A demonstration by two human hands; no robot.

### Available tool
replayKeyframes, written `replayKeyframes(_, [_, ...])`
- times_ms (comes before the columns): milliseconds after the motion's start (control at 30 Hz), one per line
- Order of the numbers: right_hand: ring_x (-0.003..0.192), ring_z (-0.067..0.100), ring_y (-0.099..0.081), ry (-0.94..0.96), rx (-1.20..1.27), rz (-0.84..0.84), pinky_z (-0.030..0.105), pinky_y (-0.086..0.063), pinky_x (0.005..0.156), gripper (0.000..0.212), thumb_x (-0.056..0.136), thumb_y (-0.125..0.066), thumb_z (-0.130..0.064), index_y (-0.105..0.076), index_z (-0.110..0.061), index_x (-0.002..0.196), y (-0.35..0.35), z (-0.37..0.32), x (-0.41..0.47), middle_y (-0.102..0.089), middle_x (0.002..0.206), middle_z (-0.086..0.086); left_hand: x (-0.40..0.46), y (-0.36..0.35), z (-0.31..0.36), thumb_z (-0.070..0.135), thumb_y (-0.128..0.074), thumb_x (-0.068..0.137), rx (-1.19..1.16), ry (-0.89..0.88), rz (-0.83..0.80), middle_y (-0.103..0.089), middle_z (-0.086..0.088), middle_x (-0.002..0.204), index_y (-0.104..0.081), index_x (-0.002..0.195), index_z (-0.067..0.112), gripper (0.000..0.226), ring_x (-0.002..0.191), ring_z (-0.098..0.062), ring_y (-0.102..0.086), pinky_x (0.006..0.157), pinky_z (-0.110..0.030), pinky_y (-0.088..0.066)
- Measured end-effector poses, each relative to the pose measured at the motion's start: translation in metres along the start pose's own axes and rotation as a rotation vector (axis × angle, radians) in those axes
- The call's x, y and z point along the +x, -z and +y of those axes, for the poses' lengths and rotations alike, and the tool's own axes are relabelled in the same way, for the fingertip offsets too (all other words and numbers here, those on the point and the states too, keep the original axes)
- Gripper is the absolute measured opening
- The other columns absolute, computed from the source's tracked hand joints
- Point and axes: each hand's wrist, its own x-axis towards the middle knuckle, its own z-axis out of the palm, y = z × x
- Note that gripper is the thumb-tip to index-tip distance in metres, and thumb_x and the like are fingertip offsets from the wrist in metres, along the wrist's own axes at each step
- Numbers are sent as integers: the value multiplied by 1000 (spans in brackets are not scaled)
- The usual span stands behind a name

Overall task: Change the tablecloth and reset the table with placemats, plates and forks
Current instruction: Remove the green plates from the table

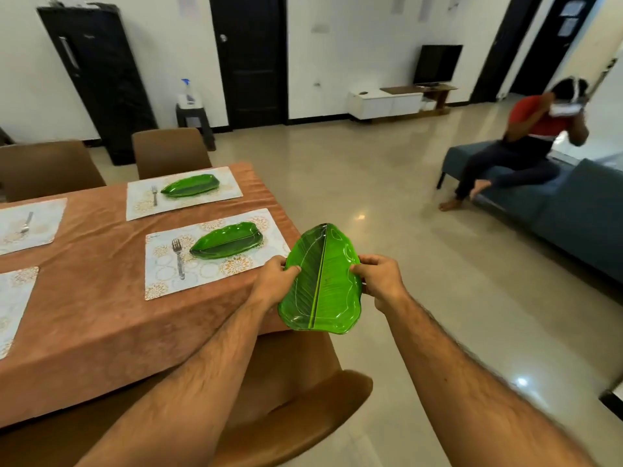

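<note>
A: Green leaf plate status?
B: Head view: held off the tablecloth's right corner. Left hand and right hand pinch its opposite rims, thumbs on top, fingers curled under.

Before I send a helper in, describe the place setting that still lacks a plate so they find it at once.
On the table with the orange tablecloth, look at the far left edge. The placemat there holds a lone fork, while its right-hand neighbours each carry a green leaf plate.
</note>
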Motion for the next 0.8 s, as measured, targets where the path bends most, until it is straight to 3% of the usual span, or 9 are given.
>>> replayKeyframes(133, [64,19,-64,-13,-26,-83,27,-53,53,20,88,-60,8,-68,2,106,-2,-9,64,-68,78,9,42,-17,9,27,-64,89,-13,49,98,-70,-7,92,-61,97,12,18,83,-24,-68,78,-40,-56])
replayKeyframes(267, [62,20,-63,-19,-51,-159,28,-54,53,20,88,-60,9,-67,4,105,-10,-19,121,-67,77,9,88,-24,14,25,-62,91,42,70,180,-69,-6,90,-62,99,12,16,75,-18,-63,61,-27,-44])
replayKeyframes(500, [61,20,-63,-28,-108,-275,26,-52,50,21,87,-61,9,-67,2,106,-28,-43,203,-67,77,10,139,-35,26,25,-61,92,-21,154,291,-64,-1,86,-56,96,17,9,78,-19,-62,69,-30,-46])
replayKeyframes(633, [60,19,-62,-33,-156,-371,22,-51,45,22,87,-59,9,-66,3,107,-42,-49,252,-66,77,10,164,-44,27,25,-62,90,-85,236,391,-68,-9,95,-57,99,15,14,87,-26,-67,80,-43,-56])
replayKeyframes(800, [50,11,-63,-45,-218,-546,21,-50,43,23,86,-60,10,-67,2,108,-56,-55,317,-67,77,10,192,-66,36,27,-64,90,-127,318,559,-64,-4,82,-54,85,19,13,81,-26,-66,75,-43,-57])
